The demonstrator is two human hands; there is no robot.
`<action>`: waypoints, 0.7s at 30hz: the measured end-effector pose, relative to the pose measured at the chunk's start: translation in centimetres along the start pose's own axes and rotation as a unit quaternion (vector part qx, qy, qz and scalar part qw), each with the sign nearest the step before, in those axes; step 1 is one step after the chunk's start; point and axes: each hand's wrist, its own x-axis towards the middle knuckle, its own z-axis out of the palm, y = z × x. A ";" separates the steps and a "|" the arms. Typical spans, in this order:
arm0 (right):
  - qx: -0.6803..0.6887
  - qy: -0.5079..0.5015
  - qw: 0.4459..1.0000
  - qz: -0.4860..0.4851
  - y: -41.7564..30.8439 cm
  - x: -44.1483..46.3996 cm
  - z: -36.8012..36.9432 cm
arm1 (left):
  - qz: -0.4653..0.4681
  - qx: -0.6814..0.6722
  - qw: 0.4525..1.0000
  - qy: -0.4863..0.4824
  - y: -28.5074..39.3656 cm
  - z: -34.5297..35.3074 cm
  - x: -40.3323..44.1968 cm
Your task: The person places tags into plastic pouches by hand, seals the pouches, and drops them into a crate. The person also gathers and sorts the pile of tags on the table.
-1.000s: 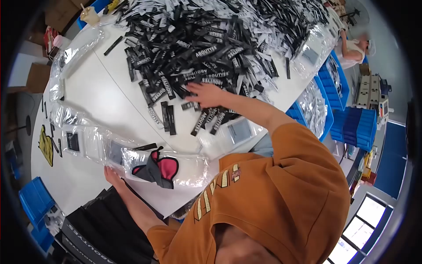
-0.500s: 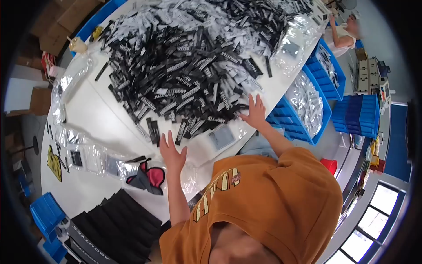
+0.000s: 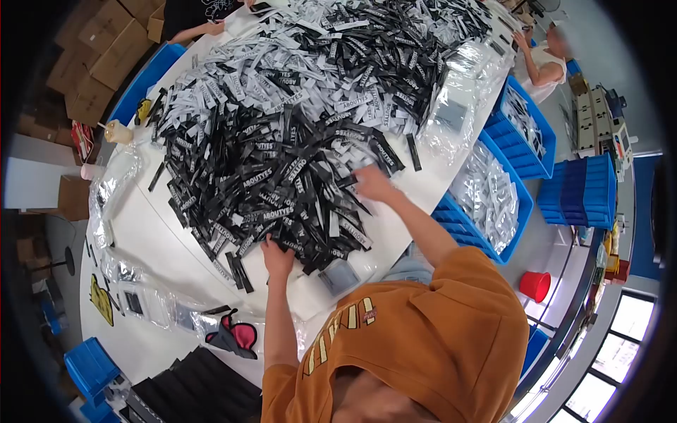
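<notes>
A broad pile of black strips and white strips, many printed ABOUTYES, covers much of the white table. At the pile's near edge, my left hand touches black strips with bent fingers; whether it grips any is unclear. My right hand reaches into the pile's right side, its fingertips among black and white strips and partly hidden. A flat clear packet lies between my forearms. The pink-and-black fabric piece rests left of my left forearm.
Clear plastic bags line the table's right edge. Blue bins of packets stand beyond it. Black folded bags sit at the lower left, and a drink cup at the far left. Co-workers are at the upper right and top left.
Both hands have moved onto the pile, my left from the table's near side. Half a second ago their fingers were spread. A co-worker's arm has come into view at the top left.
</notes>
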 end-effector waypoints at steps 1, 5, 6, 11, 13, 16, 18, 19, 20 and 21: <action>0.043 0.168 0.984 -0.034 3.9 1.1 0.7 | 0.000 -0.030 0.999 -0.011 -0.8 -0.4 0.1; -0.154 0.259 0.951 0.072 9.2 5.9 -5.9 | 0.037 -0.083 0.996 -0.019 -4.6 0.5 0.0; -0.187 0.280 0.934 0.123 11.5 8.2 -5.7 | 0.038 -0.101 0.994 -0.016 -4.6 0.5 -0.1; -0.112 0.267 0.905 0.313 14.0 16.3 -10.5 | -0.035 -0.053 0.998 0.021 -2.0 -1.6 -0.7; -0.086 0.240 0.903 0.346 14.9 18.0 -11.8 | -0.042 -0.012 0.999 0.030 -1.2 -3.1 -0.4; -0.035 0.249 0.906 0.341 16.0 19.1 -12.7 | 0.055 0.025 0.990 0.127 2.0 -5.0 1.2; -0.081 0.243 0.932 0.258 16.2 18.3 -11.9 | 0.134 0.010 0.976 0.172 8.2 -6.2 3.3; -0.105 0.238 0.941 0.215 16.1 17.7 -11.8 | 0.198 -0.013 0.964 0.177 10.9 -6.0 4.8; -0.113 0.209 0.948 0.213 16.2 17.2 -12.1 | 0.216 -0.024 0.965 0.145 13.7 -5.5 6.4; -0.032 0.272 0.937 0.217 16.6 17.3 -12.1 | 0.278 -0.053 0.951 0.124 16.7 -4.7 8.2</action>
